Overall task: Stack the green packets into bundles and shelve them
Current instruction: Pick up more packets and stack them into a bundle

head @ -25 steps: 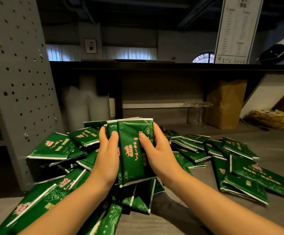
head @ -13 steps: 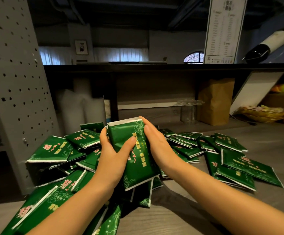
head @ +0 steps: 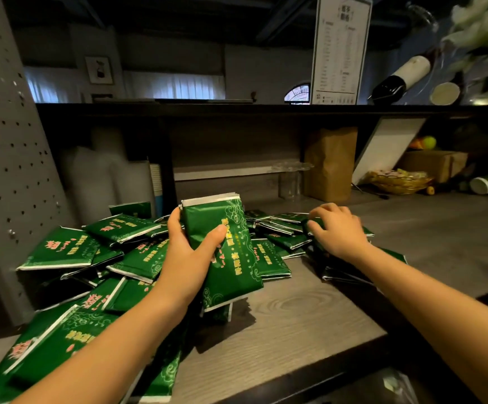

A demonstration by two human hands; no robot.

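The right hand (head: 339, 228) has left the bundle (head: 225, 258), now gripped upright above the surface (head: 309, 330) by the left hand (head: 189, 252) alone, and curls its fingers onto a loose packet (head: 317, 222) in the right-side scatter: stacking continues, shelving pending

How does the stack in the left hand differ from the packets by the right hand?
The bundle is several packets squared up with their edges aligned; the loose packets are fanned out and overlapping. The bundle is held roughly upright, gripped by the left hand; the loose packets lie flat on the table, with the right hand reaching onto them. Both have the same green wrapper with pale edges.
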